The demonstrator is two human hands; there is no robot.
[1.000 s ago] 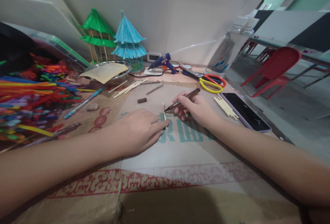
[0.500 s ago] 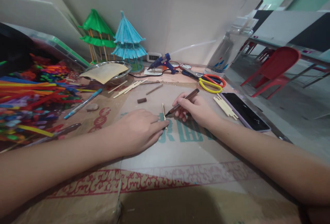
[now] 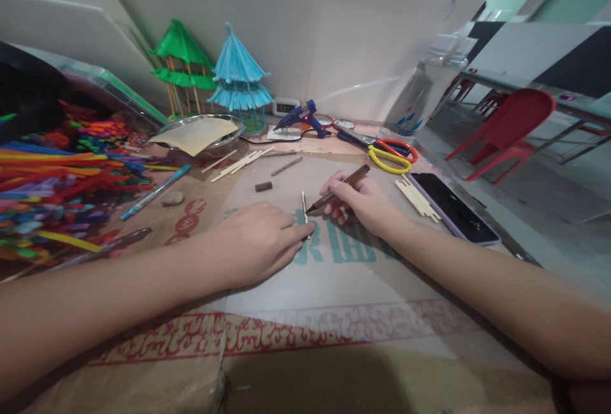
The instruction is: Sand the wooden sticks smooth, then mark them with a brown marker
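A brown marker is gripped in my right hand, its tip touching a short thin wooden stick. The stick lies on the translucent sheet, partly coloured brown. My left hand rests palm down and presses the stick's near end under its fingertips; that end is mostly hidden. Above my left hand lies the brown marker cap. Farther back is a brown stick, with several pale sticks to its left. More pale sticks lie beside a phone on the right.
A green paper pavilion and a blue one stand at the back. A blue glue gun, scissors and a clear bottle are beyond my hands. Pipe cleaners heap up at left, near a blue pen.
The marker tip shifts very slightly along the stick. Both hands keep nearly the same place, and the whole view has moved a little.
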